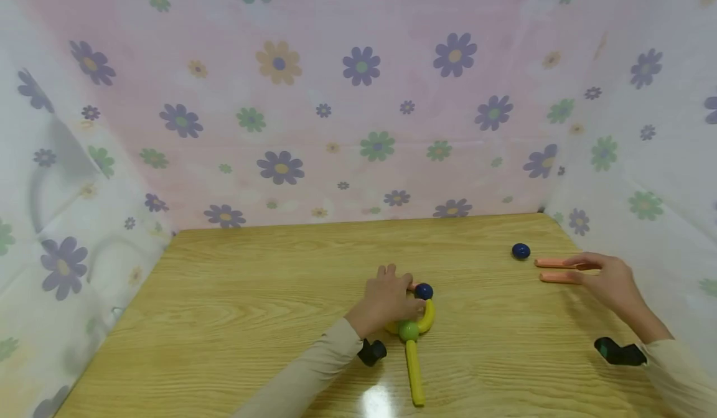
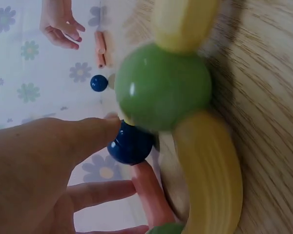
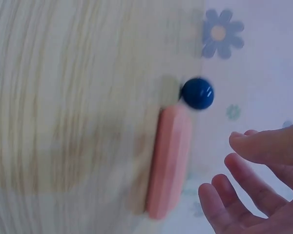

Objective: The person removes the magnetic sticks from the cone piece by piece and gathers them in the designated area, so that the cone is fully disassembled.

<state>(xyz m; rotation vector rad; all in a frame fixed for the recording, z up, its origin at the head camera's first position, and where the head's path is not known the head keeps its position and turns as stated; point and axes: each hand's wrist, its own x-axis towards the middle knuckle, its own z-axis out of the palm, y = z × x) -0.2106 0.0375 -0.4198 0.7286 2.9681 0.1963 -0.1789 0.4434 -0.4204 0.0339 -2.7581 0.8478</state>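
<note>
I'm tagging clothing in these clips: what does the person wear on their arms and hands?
Both arms wear long beige sleeves: left sleeve, right sleeve. The left hand and right hand are bare, with no gloves or rings visible. A small black wrist-mounted device sits at each cuff: left, right.

1. Table (image 1: 252, 318) is walled by a cloth backdrop (image 1: 313, 94) behind and on both sides.
2. Near centre-front a cluster is found: curved piece (image 1: 428, 318), w/ a ball (image 1: 424, 291) at its far end and another ball (image 1: 408, 330) at its near end.
3. Straight rod (image 1: 414, 374) runs from that near ball twd the front edge.
4. Left hand (image 1: 386, 297) is laid on the cluster's left side.
5. Far right: two sticks (image 1: 551, 270) side by side, a lone ball (image 1: 521, 251) just behind-left of them.
6. Right hand (image 1: 607, 278) is placed at the sticks' right ends.
</note>
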